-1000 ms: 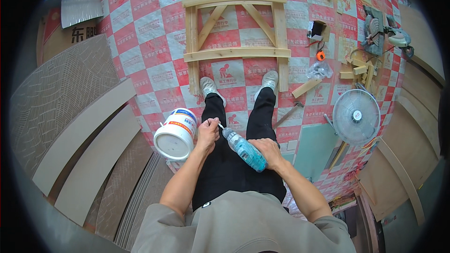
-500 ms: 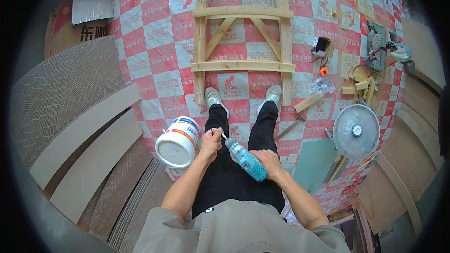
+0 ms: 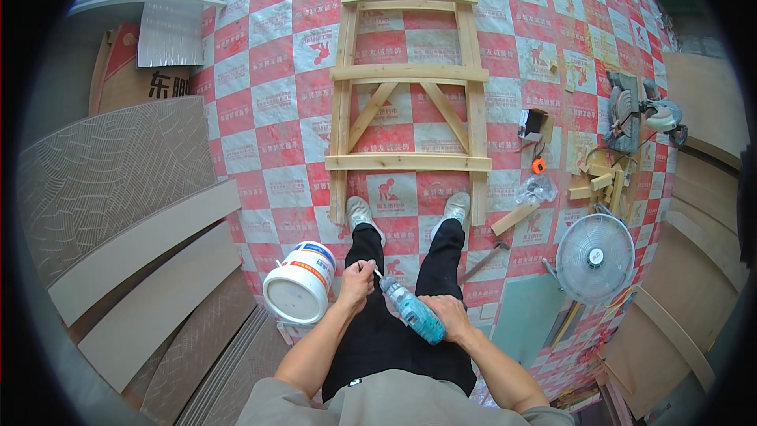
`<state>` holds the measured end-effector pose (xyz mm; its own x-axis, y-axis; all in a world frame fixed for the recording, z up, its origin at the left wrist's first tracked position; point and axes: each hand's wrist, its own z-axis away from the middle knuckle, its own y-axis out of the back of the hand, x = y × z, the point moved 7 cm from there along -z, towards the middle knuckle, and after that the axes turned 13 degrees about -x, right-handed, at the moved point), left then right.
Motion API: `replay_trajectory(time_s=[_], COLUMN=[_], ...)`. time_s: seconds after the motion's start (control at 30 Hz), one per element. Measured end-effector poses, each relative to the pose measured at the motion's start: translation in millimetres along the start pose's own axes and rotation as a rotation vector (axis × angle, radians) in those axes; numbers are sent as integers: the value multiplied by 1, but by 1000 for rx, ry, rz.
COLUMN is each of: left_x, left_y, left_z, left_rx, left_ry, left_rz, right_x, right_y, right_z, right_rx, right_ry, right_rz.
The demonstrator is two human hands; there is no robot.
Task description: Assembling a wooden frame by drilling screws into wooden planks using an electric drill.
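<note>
A teal cordless drill (image 3: 414, 313) lies across in front of my thighs, its nose pointing up and to the left. My right hand (image 3: 445, 315) is wrapped round its grip at the lower right end. At the tip of the drill, my left hand (image 3: 359, 281) is closed in a pinch beside the bit (image 3: 378, 273); what sits between those fingers is too small to make out. A white bucket (image 3: 298, 282) with a blue and orange label stands just left of my left hand.
Beyond my shoes lies a wooden ladder-like frame (image 3: 408, 162) on red and white floor sheeting. To the right are a hammer (image 3: 482, 262), an orange tape measure (image 3: 538, 166), wood offcuts (image 3: 601, 181), a fan (image 3: 595, 259) and a miter saw (image 3: 631, 114). Patterned boards (image 3: 126, 166) line the left.
My view has tilted upward, so the floor things appear lower and more of the wooden frame shows. Both hands keep their hold at the drill.
</note>
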<state>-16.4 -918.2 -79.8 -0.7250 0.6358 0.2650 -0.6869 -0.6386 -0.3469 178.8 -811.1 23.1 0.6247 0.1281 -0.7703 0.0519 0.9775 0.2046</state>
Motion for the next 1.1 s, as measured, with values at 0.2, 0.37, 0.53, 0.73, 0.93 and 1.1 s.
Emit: replay_trajectory(time_s=[0.2, 0.37, 0.53, 0.73, 0.93, 1.1], left_x=[0, 2, 3, 7, 14, -1], left_y=[-3, -5, -9, -13, -60, -113], left_z=[-5, -7, -10, -15, -58, -163], left_rx=[-10, -5, -28, -25, -75, -183], left_ry=[-14, -20, 2, -23, -32, -25], left_rz=[45, 37, 1, 14, 45, 157], right_x=[6, 9, 13, 14, 48, 86], right_y=[-1, 3, 1, 4, 11, 62], right_z=[1, 1, 3, 4, 12, 4], right_rx=[-1, 4, 8, 39, 263, 488], right_ry=[-7, 2, 2, 27, -83, -186], right_rz=[3, -2, -29, -34, -35, -96])
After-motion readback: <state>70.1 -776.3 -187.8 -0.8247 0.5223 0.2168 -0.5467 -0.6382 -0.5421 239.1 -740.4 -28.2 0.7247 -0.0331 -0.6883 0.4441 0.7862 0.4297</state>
